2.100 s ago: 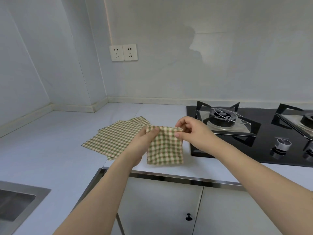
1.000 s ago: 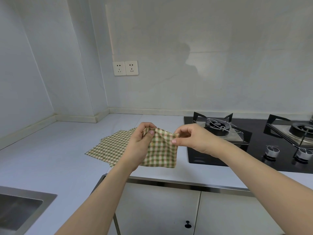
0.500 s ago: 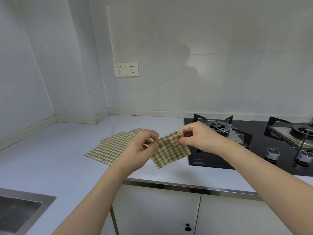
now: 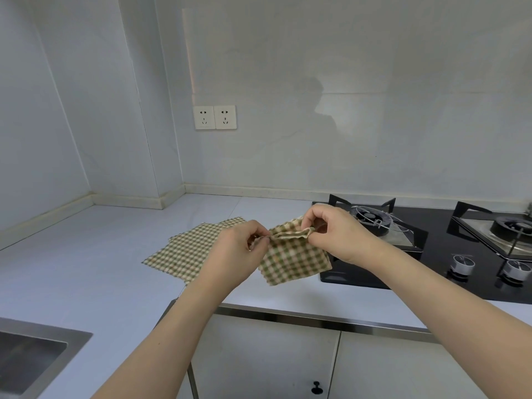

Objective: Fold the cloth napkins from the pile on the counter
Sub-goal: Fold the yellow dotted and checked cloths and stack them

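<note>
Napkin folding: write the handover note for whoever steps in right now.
Left hand: pinches the left end of the checked napkin's top edge.
Right hand: pinches the right end of that edge.
The napkin hangs in the air above the counter's front part, beside the gas hob, already folded down small, layers bunched along the top.
The pile of unfolded napkins lies flat on the counter behind the left hand.
Done: most of this napkin's folding.
Left: finish it, set it down, then fold the pile. No finished napkins in view.
</note>
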Demonstrator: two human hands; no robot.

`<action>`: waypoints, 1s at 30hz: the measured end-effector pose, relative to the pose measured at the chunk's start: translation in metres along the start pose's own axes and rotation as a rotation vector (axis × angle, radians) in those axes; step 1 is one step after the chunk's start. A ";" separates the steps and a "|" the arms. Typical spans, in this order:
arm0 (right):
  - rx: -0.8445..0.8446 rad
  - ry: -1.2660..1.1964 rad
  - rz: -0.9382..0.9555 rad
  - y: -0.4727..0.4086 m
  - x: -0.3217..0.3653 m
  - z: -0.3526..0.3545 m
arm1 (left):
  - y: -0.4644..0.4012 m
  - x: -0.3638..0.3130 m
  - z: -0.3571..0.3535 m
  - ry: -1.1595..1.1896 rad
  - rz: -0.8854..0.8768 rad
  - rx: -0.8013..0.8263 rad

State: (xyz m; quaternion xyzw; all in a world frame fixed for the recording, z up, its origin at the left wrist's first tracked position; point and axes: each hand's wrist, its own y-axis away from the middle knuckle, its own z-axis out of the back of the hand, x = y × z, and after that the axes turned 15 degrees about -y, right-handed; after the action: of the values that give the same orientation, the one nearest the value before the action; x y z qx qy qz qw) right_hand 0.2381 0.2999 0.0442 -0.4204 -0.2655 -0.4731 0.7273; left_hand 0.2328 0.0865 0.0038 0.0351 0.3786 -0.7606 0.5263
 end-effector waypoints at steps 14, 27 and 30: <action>-0.090 -0.517 -0.177 -0.004 -0.005 -0.024 | -0.015 -0.004 0.020 0.294 0.253 0.068; -0.245 -0.194 0.093 0.001 -0.003 -0.034 | -0.009 -0.001 0.005 0.849 0.400 0.177; -0.289 -0.228 0.120 -0.001 0.000 -0.036 | -0.001 -0.013 -0.012 0.931 0.455 0.164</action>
State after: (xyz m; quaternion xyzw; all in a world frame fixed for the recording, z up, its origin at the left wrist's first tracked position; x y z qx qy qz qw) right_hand 0.2368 0.2688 0.0267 -0.5865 -0.2500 -0.4113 0.6514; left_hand 0.2335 0.1038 0.0017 0.4918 0.4943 -0.5583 0.4496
